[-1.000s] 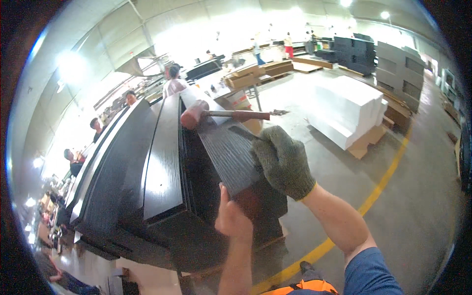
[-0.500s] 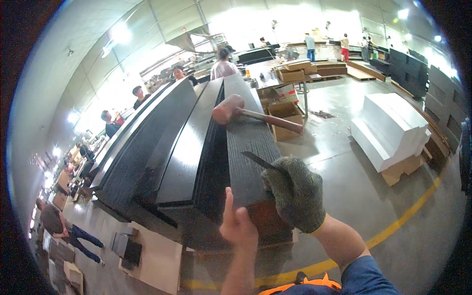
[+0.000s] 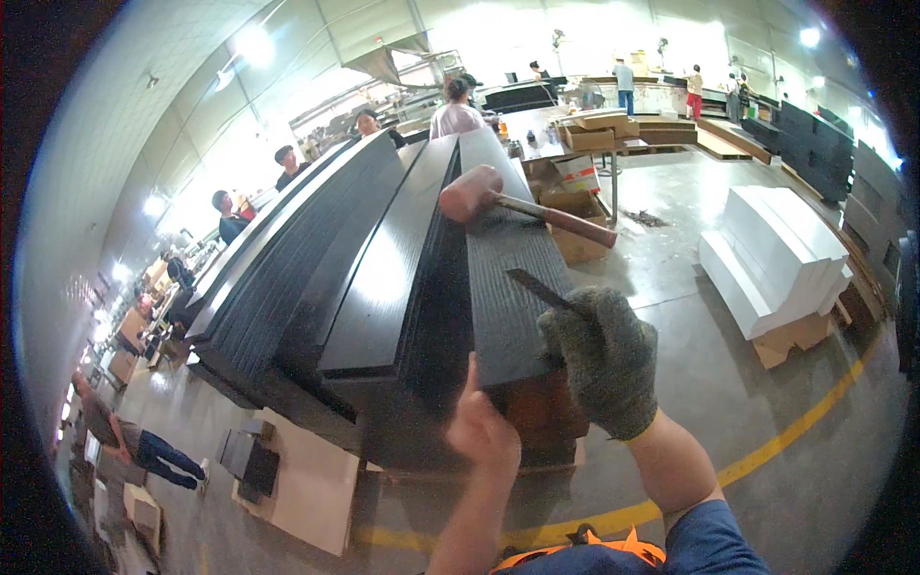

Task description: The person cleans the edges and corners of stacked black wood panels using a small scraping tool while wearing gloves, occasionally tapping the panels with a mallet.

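My right hand, in a grey-green knit glove, is closed round a thin, dark, flat blade whose angled tip points up and left. It hovers over the near right part of a black wood-grain board. My bare left hand holds nothing that I can see. Its index finger is stretched up to the near left corner of that board, the other fingers partly curled and blurred; contact is hard to make out. Farther along the same board lies a mallet with a reddish-brown head, its handle reaching past the right edge.
More black boards are stacked to the left. White blocks stand on cardboard at the right, near a yellow floor line. Open cardboard boxes sit beyond the mallet. Several people are farther off; one person is at the lower left.
The view has shifted slightly, so the boards and mallet sit a little differently in the picture. Both hands remain near the board's near end, and the blade is still in my right hand.
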### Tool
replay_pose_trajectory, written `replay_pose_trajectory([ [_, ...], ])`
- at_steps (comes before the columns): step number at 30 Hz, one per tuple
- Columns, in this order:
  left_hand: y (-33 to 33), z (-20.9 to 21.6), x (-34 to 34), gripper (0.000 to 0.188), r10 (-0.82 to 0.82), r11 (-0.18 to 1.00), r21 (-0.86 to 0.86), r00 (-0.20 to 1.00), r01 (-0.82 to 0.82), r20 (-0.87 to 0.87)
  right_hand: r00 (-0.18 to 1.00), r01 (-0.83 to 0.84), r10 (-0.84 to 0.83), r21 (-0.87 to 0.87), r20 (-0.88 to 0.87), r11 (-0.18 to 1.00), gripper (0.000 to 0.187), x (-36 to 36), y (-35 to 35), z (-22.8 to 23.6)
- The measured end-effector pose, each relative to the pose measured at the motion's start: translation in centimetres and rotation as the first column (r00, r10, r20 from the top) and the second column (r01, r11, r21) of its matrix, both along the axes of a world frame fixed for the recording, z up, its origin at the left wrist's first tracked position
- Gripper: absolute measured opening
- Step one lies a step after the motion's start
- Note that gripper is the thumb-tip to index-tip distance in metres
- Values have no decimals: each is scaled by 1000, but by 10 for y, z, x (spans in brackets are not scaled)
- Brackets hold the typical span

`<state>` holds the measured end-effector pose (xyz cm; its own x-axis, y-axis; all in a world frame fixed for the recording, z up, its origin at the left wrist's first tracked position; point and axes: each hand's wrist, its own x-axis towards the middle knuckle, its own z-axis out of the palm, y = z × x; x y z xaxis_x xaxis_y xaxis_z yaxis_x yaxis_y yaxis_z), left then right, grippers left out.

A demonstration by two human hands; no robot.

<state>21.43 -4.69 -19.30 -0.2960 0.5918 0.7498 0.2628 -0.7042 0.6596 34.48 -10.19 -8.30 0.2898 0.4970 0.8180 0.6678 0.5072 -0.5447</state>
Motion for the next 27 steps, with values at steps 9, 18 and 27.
replay_pose_trajectory([
  [9, -17, -50, -6, 56, -177, 964, -223, 977, 147, -117, 992, -30, 26, -24, -126, 999, 8, -4, 2, -3],
  [18, -25, -153, -28, 56, -134, 956, -292, 906, 12, -401, 994, -29, 20, -80, -110, 996, 11, 3, 6, -5],
  [27, 19, -70, 2, 65, -324, 946, 2, 942, 325, -93, 881, -268, 214, -71, -422, 961, 12, 17, 4, 11],
])
